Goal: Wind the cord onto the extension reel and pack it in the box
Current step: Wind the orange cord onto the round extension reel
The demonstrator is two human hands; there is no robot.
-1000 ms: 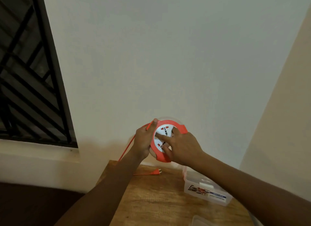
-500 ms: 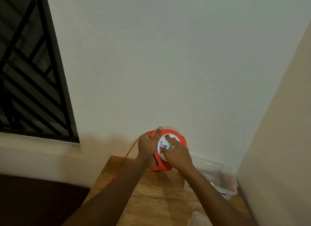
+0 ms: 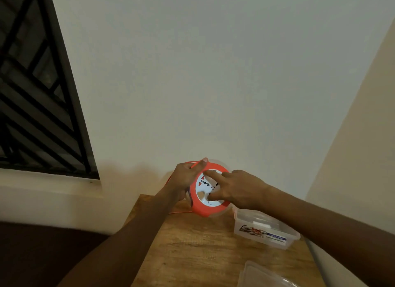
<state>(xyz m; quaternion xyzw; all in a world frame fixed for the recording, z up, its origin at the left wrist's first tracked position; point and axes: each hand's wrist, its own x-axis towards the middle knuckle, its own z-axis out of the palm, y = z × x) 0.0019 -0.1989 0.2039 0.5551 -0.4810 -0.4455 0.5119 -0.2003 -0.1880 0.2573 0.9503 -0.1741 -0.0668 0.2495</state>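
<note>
Fingers of the right hand (image 3: 239, 188) are spread on the reel's white socket face: index extended to the upper edge of the disc, thumb pressed near the lower edge. The left hand (image 3: 185, 176) grips the orange rim of the extension reel (image 3: 208, 190), thumb over the top, steadying it upright on edge at the back of the wooden table (image 3: 192, 250).

Change since 1.0 s ago: the socket markings on the white disc sit at a different angle, and the right index finger has moved round the face. The plug lying on the table a second ago is out of sight; only a short run of orange cord (image 3: 180, 212) shows beside the reel's base. Judgement: winding is under way and near its end.

The clear box (image 3: 265, 233) stands open just right of the reel; its lid (image 3: 263, 276) lies nearer, at the frame's bottom edge.

Writing: box label has a picture and a blue strip, text too small to read. No brand legible on the reel.
</note>
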